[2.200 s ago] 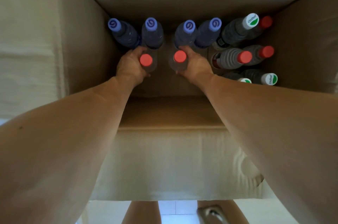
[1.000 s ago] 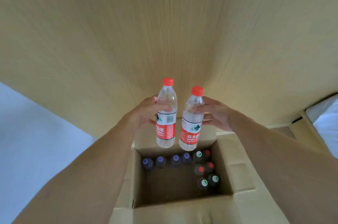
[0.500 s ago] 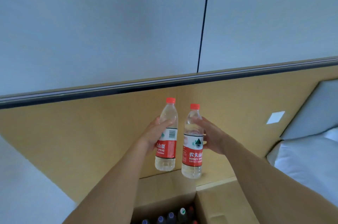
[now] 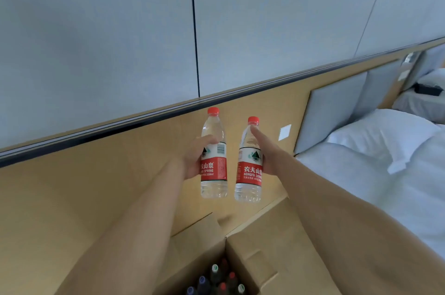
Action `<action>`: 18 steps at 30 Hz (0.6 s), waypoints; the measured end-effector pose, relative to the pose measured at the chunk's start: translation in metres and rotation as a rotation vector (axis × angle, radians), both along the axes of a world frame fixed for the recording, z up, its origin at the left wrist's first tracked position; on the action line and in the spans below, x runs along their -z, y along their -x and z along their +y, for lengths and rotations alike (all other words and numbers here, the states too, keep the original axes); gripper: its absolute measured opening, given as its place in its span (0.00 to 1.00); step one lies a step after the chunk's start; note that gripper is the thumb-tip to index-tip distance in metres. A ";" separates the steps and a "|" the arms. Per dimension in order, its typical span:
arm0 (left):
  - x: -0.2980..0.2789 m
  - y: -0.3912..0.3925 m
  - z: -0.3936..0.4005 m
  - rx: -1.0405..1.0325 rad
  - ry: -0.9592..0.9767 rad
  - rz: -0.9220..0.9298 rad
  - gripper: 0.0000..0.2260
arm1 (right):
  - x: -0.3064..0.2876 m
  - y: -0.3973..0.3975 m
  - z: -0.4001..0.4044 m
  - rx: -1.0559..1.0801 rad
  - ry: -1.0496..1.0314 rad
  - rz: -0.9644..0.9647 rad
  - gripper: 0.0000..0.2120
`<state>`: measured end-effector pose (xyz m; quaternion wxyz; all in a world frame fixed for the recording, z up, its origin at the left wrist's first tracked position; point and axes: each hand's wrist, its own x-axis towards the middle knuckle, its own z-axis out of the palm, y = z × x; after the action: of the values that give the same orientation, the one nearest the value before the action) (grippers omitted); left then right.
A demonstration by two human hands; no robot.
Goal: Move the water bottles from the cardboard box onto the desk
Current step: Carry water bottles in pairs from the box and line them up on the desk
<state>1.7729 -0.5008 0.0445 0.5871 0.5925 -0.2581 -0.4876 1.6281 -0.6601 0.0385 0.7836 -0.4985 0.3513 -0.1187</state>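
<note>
Here, one open box (image 4: pixel 265 256) sits low in front of me, with about six capped bottles (image 4: pixel 216 280) showing inside. I hold two more upright above it, arms stretched forward: my left hand (image 4: pixel 192 160) grips one bottle (image 4: pixel 213 157), my right hand (image 4: pixel 267 155) grips the other (image 4: pixel 249 164). Both red labels read "NONGFU SPRING".

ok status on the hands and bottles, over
Left hand grips one red-capped bottle, right hand grips the other. Both upright, held above the open cardboard box. More bottles inside. Desk not in view.
</note>
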 end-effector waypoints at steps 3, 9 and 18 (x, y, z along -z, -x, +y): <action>-0.006 0.017 -0.007 0.102 0.003 -0.035 0.06 | -0.004 0.029 0.004 0.093 -0.050 0.023 0.32; -0.013 0.061 -0.027 0.302 0.019 -0.036 0.10 | -0.016 0.098 0.016 0.122 -0.031 0.027 0.21; -0.008 0.152 -0.067 0.558 0.013 -0.055 0.18 | -0.016 0.203 0.030 0.320 0.085 0.027 0.19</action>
<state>1.6213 -0.5676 0.0523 0.4266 0.5076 -0.4303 -0.6125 1.4249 -0.6299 0.0540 0.7280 -0.4703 0.4315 -0.2502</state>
